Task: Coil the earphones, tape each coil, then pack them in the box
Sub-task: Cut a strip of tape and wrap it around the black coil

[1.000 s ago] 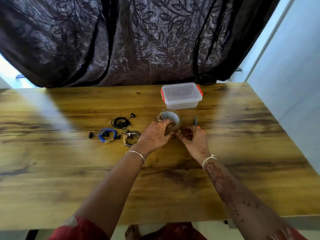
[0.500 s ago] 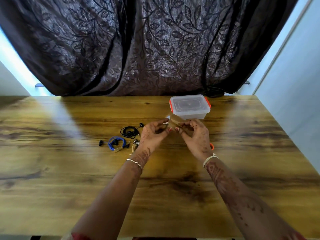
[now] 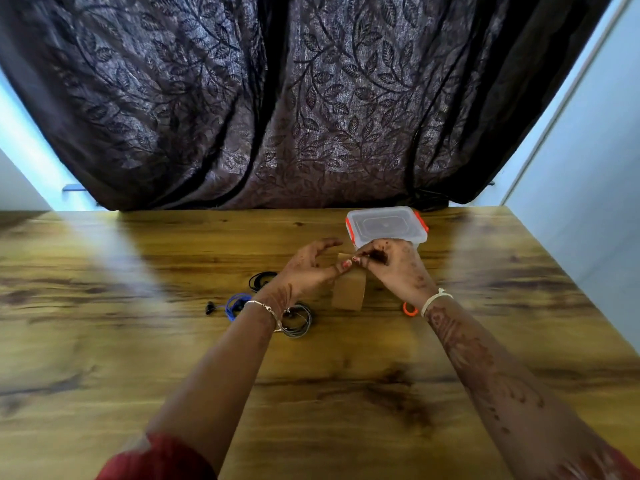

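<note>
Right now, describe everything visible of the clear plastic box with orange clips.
The clear plastic box is rectangular with rounded corners, translucent and whitish. Its lid is on, with an orange clip at each short end. It stands flat on the wooden table near the far edge, in front of the dark leaf-patterned curtain. The right hand covers its lower front in view; contact cannot be told.

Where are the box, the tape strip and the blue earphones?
box (image 3: 384, 225), head view, centre of its clear lid.
tape strip (image 3: 348, 294), head view, middle of the hanging brown length.
blue earphones (image 3: 231, 304), head view, on the coiled blue cable.
</note>
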